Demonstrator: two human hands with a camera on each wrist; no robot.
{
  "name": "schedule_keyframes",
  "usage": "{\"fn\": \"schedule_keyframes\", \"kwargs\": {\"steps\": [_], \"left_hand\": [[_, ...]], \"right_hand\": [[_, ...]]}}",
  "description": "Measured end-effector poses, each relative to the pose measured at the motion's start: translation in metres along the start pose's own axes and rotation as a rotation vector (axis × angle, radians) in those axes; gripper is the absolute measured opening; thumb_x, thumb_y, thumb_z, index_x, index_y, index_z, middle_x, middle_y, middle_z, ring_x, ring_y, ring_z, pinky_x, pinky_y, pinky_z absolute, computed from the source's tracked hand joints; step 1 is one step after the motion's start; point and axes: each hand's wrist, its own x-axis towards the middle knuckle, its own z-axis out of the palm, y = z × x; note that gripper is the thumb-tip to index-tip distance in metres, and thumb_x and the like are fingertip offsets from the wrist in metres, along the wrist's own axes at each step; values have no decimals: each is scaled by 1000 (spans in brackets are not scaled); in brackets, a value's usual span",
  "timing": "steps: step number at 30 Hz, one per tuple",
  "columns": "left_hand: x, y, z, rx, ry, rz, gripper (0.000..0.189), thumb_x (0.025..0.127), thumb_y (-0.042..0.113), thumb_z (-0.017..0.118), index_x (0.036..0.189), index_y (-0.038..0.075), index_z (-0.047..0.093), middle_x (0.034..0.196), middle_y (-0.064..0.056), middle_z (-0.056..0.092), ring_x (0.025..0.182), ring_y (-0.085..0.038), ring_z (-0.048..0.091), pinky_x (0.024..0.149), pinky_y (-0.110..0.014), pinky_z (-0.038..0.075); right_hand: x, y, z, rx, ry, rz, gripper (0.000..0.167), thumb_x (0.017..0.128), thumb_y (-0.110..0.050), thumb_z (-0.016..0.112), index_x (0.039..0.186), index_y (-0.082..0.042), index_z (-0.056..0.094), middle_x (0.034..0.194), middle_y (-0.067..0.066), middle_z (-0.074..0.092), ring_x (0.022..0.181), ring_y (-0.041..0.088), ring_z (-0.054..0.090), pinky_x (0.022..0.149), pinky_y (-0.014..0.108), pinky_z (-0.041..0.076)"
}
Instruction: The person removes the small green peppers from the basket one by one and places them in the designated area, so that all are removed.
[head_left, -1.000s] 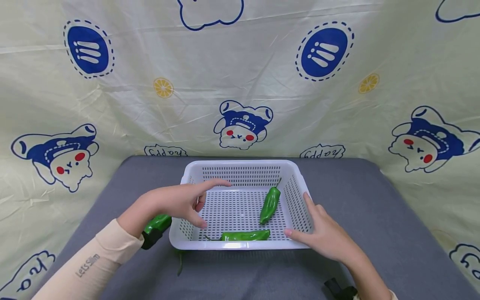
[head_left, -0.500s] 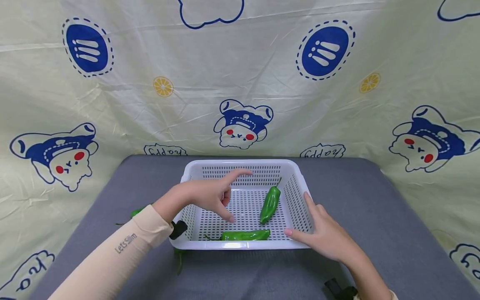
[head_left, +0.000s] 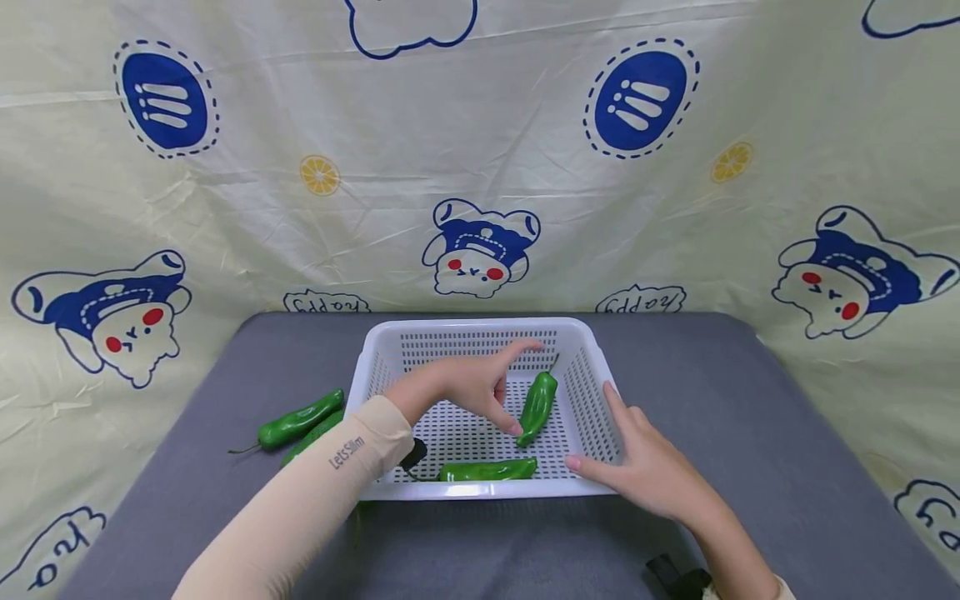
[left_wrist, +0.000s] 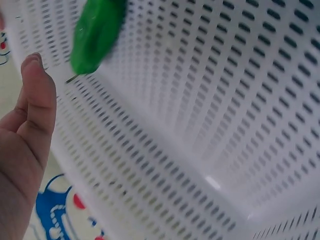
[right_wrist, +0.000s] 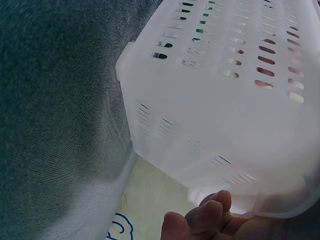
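A white perforated plastic basket point(head_left: 480, 492) stands in the middle of the table. Inside it, one green pepper point(head_left: 537, 408) leans toward the right wall, and another green pepper point(head_left: 487, 471) lies along the near wall. My left hand point(head_left: 476, 383) hovers within the basket, thumb and index finger spread, just left of the right-hand pepper and holding nothing. The left wrist view has that pepper beyond the fingers point(left_wrist: 37, 100). My right hand point(head_left: 648, 467) holds the basket's right rim, thumb inside, other fingers point(right_wrist: 207, 215) outside below the rim.
Left of the basket, two green peppers lie side by side, the outer pepper point(head_left: 300, 418) fully visible and the inner pepper point(head_left: 318, 435) partly behind the left sleeve point(head_left: 322, 492). A patterned cloth point(head_left: 480, 167) hangs behind the grey table point(head_left: 720, 400).
My left hand has moved right across the basket toward the right-hand pepper, uncovering the peppers on the table at left. The right hand and the basket have stayed in place.
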Motion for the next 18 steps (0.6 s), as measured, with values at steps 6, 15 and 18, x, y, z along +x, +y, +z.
{"fn": "schedule_keyframes", "kwargs": {"steps": [6,15,18], "left_hand": [[23,-4,14,31,-31,-63,114,78,29,86,155,38,3,108,-9,63,89,-18,63,84,-29,54],[43,-2,25,136,-33,-254,118,76,43,85,157,40,-2,164,-5,19,145,-28,36,115,-52,36],[49,-2,29,92,-62,-275,120,76,40,86,156,40,-3,162,-7,22,131,-27,51,103,-43,49]], "right_hand": [[0,0,-1,6,-3,-5,119,81,-63,71,160,-15,-5,139,25,39,98,23,58,70,32,47],[0,1,0,8,8,-17,119,81,-62,71,160,-14,-3,140,27,37,98,25,59,70,32,49],[0,1,0,10,3,-13,119,81,-62,71,160,-14,-4,141,27,36,99,26,59,70,32,49]]}}
